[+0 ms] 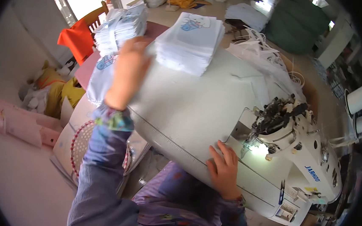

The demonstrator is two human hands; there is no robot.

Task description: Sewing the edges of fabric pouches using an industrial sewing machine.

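Note:
My left hand (128, 75), smeared by motion, reaches out over the left part of the pale sewing table (182, 100). Beside and partly behind it lies a white fabric piece (100, 83) with a blue printed picture; whether the hand touches it cannot be made out. My right hand (224, 169) rests on the table's near edge, fingers spread, holding nothing. To its right stands a white sewing machine (305, 152) with its lamp lit near the needle. A tall stack of white printed fabric pieces (186, 49) stands at the far side of the table.
A tied bundle of cloth pieces (121, 29) sits at the far left, near a chair with an orange cloth (76, 39). White straps and fabric (264, 53) heap at the far right. Small black snips (282, 191) lie by the machine. A round pink-rimmed basket (80, 147) is at lower left.

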